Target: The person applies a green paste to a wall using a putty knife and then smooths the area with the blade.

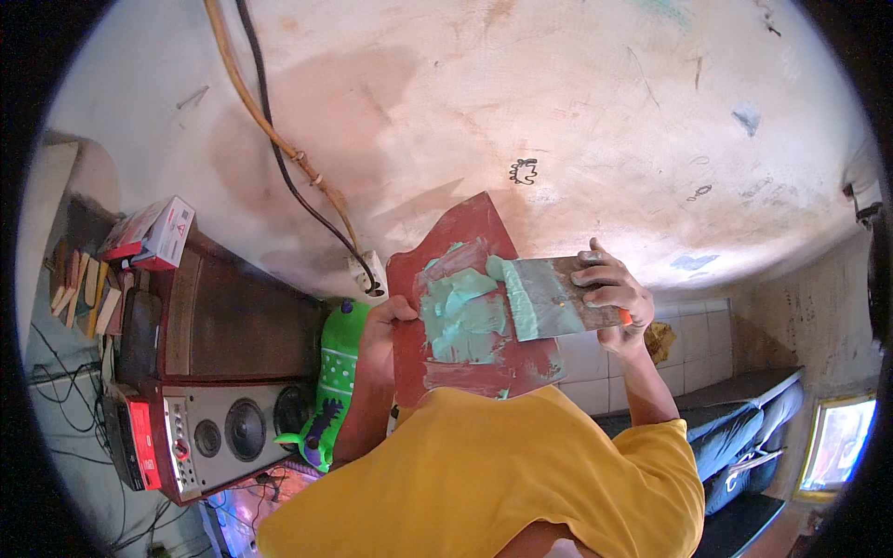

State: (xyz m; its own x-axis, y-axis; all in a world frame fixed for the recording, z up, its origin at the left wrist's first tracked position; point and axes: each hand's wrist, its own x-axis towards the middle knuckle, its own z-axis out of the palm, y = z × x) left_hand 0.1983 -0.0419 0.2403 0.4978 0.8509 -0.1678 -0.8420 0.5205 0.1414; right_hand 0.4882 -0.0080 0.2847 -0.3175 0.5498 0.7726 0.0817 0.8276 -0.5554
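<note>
My left hand is closed on the left edge of a bent reddish-brown sheet, thumb on top. Mint-green putty is smeared thickly over the sheet's middle. My right hand grips a wide putty knife, its fingers spread along the back of the metal blade. A bit of orange handle shows under that palm. A thick strip of the same putty coats the blade's left edge, which lies over the right part of the sheet. Whether blade and sheet touch, I cannot tell.
Ahead stands a stained pale wall with a few green patches. Two cables run down it to a white socket. At left are a large speaker, a green toy and a box. Dark clothes lie at right.
</note>
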